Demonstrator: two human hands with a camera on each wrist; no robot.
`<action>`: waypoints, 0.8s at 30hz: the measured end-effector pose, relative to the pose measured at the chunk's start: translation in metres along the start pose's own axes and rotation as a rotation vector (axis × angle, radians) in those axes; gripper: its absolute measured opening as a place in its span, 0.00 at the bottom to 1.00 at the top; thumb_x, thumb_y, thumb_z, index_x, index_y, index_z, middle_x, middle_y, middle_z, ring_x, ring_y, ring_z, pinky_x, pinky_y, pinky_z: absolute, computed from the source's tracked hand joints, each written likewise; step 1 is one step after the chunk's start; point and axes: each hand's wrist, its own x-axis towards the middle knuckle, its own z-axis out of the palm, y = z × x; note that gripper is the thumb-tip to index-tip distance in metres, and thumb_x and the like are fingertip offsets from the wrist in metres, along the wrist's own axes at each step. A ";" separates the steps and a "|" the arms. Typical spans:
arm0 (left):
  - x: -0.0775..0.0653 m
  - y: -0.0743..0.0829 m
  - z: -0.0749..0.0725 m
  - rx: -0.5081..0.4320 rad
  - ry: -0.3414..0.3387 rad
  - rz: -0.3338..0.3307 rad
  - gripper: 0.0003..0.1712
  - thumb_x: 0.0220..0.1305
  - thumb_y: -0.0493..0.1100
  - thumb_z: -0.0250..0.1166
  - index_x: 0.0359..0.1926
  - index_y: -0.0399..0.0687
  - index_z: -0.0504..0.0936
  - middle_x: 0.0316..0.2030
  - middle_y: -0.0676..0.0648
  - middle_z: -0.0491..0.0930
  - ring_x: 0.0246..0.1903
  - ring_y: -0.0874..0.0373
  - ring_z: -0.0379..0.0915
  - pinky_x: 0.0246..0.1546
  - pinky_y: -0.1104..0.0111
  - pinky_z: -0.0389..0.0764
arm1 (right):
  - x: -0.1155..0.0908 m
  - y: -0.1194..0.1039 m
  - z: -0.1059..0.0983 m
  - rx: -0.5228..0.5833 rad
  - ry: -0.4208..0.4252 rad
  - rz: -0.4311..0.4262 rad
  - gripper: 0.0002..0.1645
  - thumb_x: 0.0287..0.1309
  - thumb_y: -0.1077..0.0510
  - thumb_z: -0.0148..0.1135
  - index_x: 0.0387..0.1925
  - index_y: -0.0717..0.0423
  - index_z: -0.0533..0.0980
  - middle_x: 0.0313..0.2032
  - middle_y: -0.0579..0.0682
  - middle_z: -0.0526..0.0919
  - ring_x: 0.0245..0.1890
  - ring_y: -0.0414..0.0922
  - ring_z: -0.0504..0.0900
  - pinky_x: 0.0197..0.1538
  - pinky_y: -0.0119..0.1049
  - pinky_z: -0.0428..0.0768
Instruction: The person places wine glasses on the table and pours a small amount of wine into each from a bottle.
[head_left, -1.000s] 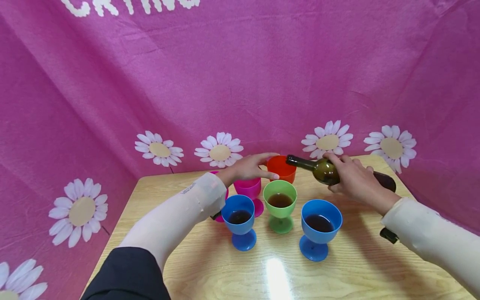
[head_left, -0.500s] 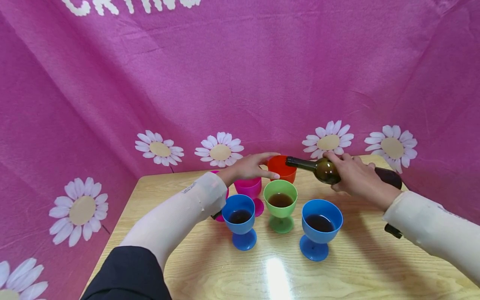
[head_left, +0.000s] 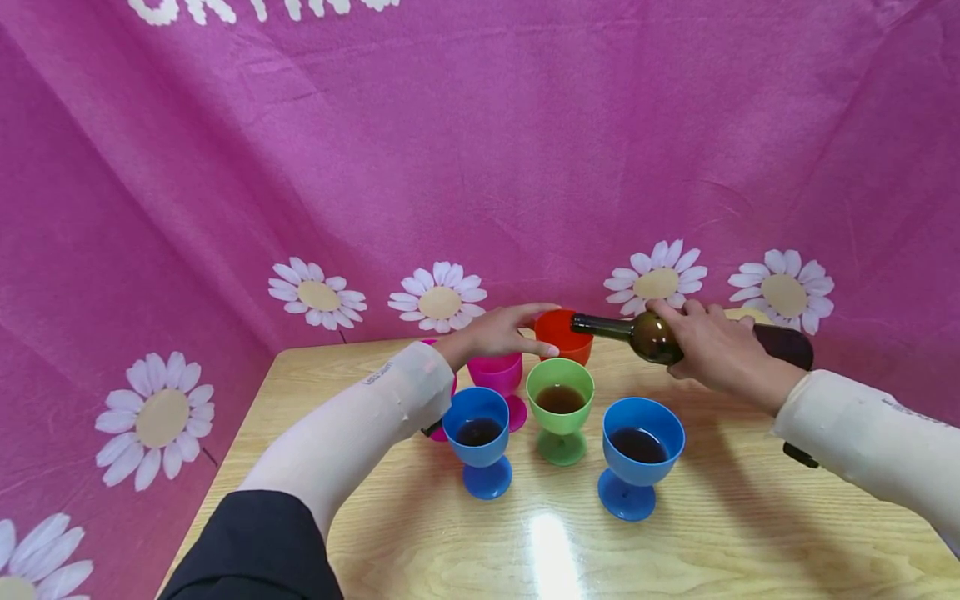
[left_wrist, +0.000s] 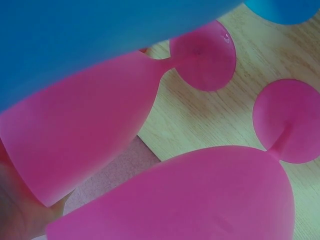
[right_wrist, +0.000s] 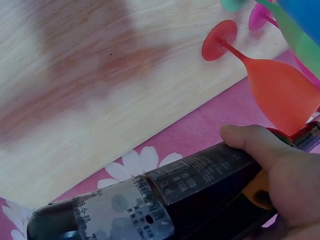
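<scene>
My right hand (head_left: 716,348) grips a dark green wine bottle (head_left: 651,337) by its body and holds it tipped nearly level, neck to the left. The bottle's mouth lies over the rim of a red goblet (head_left: 553,327); what is inside that goblet is hard to see. My left hand (head_left: 497,335) holds the red goblet's bowl from the left, thumb on the near side and fingers toward the far side. In the right wrist view the bottle's printed label (right_wrist: 200,172) faces the camera, with my thumb along the glass. No falling liquid can be made out.
Nearer me stand a green goblet (head_left: 561,422) and two blue goblets, left (head_left: 480,455) and right (head_left: 647,473), each with dark liquid. Two pink goblets (left_wrist: 100,120) stand by my left wrist, partly hidden. A pink daisy-print cloth (head_left: 480,167) hangs behind the wooden table (head_left: 450,550).
The bottle's base has risen and shifted to the right as my right hand tilts it further. My left hand and the goblets stay in place.
</scene>
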 end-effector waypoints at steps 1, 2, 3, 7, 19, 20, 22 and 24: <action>0.000 0.000 0.000 0.000 -0.001 0.001 0.47 0.64 0.61 0.71 0.79 0.64 0.61 0.72 0.50 0.71 0.73 0.48 0.64 0.70 0.48 0.69 | 0.000 0.000 -0.001 -0.006 0.000 -0.002 0.57 0.42 0.58 0.86 0.70 0.45 0.62 0.47 0.68 0.76 0.45 0.69 0.76 0.33 0.61 0.76; 0.000 0.000 0.000 0.001 -0.002 0.002 0.47 0.64 0.61 0.71 0.79 0.64 0.61 0.72 0.50 0.71 0.73 0.48 0.64 0.70 0.48 0.69 | 0.000 0.000 -0.001 -0.012 -0.002 -0.003 0.56 0.42 0.58 0.85 0.70 0.45 0.62 0.47 0.68 0.76 0.45 0.69 0.76 0.33 0.61 0.77; 0.001 0.001 0.000 -0.001 -0.003 0.003 0.47 0.64 0.61 0.71 0.79 0.64 0.61 0.72 0.50 0.71 0.73 0.48 0.64 0.70 0.48 0.69 | 0.000 0.000 -0.002 -0.017 0.000 -0.003 0.56 0.42 0.58 0.85 0.70 0.45 0.62 0.47 0.68 0.76 0.45 0.69 0.76 0.33 0.61 0.77; 0.001 0.001 0.000 -0.009 -0.002 0.005 0.47 0.64 0.61 0.71 0.79 0.63 0.61 0.72 0.49 0.71 0.73 0.48 0.64 0.70 0.48 0.69 | 0.000 -0.001 -0.004 -0.037 0.003 -0.002 0.55 0.42 0.57 0.85 0.69 0.45 0.62 0.46 0.68 0.77 0.44 0.68 0.76 0.35 0.64 0.76; 0.001 0.000 0.001 -0.007 0.009 -0.003 0.46 0.64 0.60 0.71 0.79 0.65 0.62 0.72 0.49 0.71 0.72 0.47 0.65 0.69 0.47 0.70 | 0.002 -0.002 -0.010 -0.089 0.004 -0.008 0.55 0.41 0.57 0.85 0.69 0.45 0.63 0.47 0.68 0.77 0.43 0.68 0.77 0.38 0.70 0.75; 0.001 0.000 0.001 -0.006 0.010 -0.004 0.47 0.63 0.61 0.71 0.79 0.64 0.62 0.72 0.49 0.71 0.72 0.47 0.65 0.69 0.47 0.70 | 0.002 -0.003 -0.011 -0.091 0.002 -0.007 0.55 0.41 0.58 0.85 0.68 0.45 0.63 0.46 0.68 0.77 0.43 0.68 0.77 0.39 0.71 0.75; 0.002 0.000 0.001 -0.003 0.008 -0.007 0.47 0.63 0.61 0.71 0.79 0.64 0.61 0.72 0.48 0.71 0.72 0.46 0.65 0.68 0.47 0.70 | 0.003 -0.003 -0.012 -0.094 -0.003 -0.005 0.54 0.41 0.58 0.84 0.68 0.45 0.63 0.45 0.67 0.77 0.43 0.68 0.76 0.40 0.72 0.74; 0.002 0.000 0.001 0.000 0.006 -0.014 0.47 0.63 0.61 0.71 0.79 0.64 0.61 0.72 0.48 0.71 0.71 0.46 0.66 0.68 0.46 0.71 | 0.003 -0.004 -0.014 -0.100 -0.007 -0.002 0.53 0.42 0.58 0.84 0.67 0.45 0.63 0.45 0.67 0.77 0.43 0.68 0.76 0.40 0.73 0.74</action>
